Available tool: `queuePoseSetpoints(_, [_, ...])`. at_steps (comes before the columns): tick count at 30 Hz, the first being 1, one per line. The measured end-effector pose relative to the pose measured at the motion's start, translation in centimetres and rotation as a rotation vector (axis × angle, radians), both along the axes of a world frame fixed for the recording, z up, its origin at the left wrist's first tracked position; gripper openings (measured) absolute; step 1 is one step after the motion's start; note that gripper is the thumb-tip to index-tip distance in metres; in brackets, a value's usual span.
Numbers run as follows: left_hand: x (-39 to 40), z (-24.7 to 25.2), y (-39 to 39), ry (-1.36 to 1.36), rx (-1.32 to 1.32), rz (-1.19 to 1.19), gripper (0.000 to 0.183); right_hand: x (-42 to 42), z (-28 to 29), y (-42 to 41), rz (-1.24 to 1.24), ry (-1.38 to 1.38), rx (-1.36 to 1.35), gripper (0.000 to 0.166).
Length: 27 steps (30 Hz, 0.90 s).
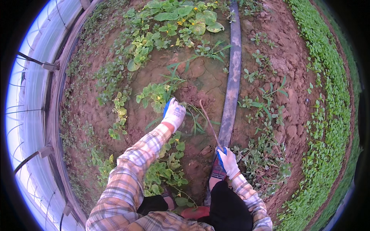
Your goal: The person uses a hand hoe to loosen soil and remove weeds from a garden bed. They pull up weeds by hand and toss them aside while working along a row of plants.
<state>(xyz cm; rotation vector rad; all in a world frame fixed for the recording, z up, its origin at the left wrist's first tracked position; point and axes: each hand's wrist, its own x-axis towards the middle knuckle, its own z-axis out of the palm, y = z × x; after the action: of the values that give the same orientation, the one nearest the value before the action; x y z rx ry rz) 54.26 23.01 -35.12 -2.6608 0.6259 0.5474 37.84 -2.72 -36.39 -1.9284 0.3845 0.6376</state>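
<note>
My left hand (175, 114), in a white glove with a blue palm, is closed on a clump of grass weed (196, 119) whose blades stick out right of the fist. Its fingertips are turned away from view. A small yellow-flowered vine (154, 93) with lobed leaves touches the far side of that hand. In the same kind of glove, my right hand (228, 163) grips a thin brown rod (208, 119). The rod slants up and left, and its slightly bent far end lies by a patch of loosened soil (195, 95). Whether it is wood or rusted metal I cannot tell.
A flat dark drip hose (232, 66) runs lengthwise, passing beneath my right hand. Larger vines (173, 17) spread ahead, and more vine leaves (164, 173) grow near my feet. Purslane-like weeds (260, 156) lie right. Dense green seedlings (323, 115) line the far right; plastic greenhouse sheeting (31, 101) stands left.
</note>
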Motion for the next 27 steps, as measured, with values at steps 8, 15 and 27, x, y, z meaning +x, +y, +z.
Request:
queuePoseSetpoints(8, [-4.4, 1.0, 0.6, -0.023, -0.113, 0.186, 0.025, -3.1, -2.3, -1.0, -0.247, -0.055, 0.226, 0.015])
queuePoseSetpoints(15, [-4.8, 7.8, -5.6, -0.241, -0.831, 0.153, 0.034, -4.1, -4.1, -0.4, -0.353, 0.174, 0.444, 0.014])
queuePoseSetpoints(27, [-2.9, 8.5, -12.2, 0.081, -0.919, 0.255, 0.042, -4.3, -7.2, -0.3, -0.203, 0.146, 0.346, 0.019])
